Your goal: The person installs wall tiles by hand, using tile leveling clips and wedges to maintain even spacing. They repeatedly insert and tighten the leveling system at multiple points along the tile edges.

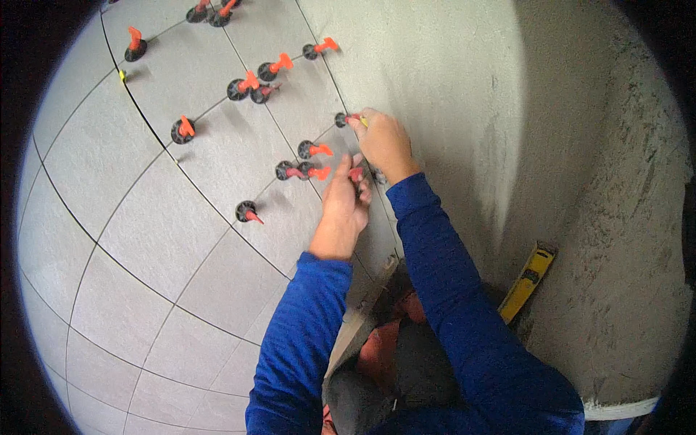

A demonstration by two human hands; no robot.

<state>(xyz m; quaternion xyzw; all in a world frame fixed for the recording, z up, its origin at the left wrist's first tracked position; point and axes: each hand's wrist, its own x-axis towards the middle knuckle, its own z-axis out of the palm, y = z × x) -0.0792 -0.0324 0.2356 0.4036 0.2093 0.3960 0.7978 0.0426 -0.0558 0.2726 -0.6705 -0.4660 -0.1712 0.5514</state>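
Grey wall tiles [145, 210] are covering the left of the view, meeting a bare plastered wall [449, 87], with a yellow spirit level [527, 283] leaning low against it. The right hand [386, 145] is pinching a black-and-orange levelling clip [343, 119] at the tile edge. The left hand [346, 206], just below, is closing its fingers on another orange clip [356, 174].

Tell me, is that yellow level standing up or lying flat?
Standing tilted: the yellow level leans against the rough grey wall.
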